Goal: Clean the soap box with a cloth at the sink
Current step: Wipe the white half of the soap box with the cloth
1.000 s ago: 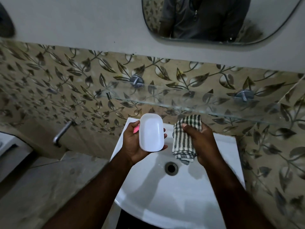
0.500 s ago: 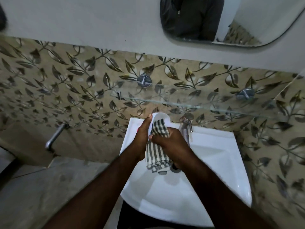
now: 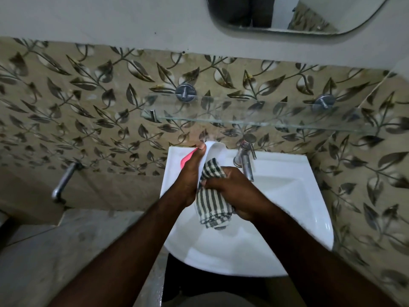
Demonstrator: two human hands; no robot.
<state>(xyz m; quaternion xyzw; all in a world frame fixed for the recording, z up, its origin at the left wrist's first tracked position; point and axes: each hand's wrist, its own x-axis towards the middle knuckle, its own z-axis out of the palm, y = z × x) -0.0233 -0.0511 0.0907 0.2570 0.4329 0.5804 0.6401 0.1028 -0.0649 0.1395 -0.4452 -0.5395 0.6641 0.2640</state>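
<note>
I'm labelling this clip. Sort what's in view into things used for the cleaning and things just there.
In use:
soap box, held by the left hand
striped cloth, pressed on it by the right hand
sink

Just there:
tap
glass shelf
mirror
wall pipe

Two bare forearms reached forward and up from the bottom of the view, angling toward each other until the hands met near the middle. The left hand (image 3: 188,180) was raised with its thumb pointing up and its fingers curled in a grip, mostly hidden from view. The right hand (image 3: 234,191) sat just beside it, touching, knuckles up, its fingers closed in a tight fist-like clutch. Both wrists were held nearly straight, and both arms were bare to the elbow.
</note>
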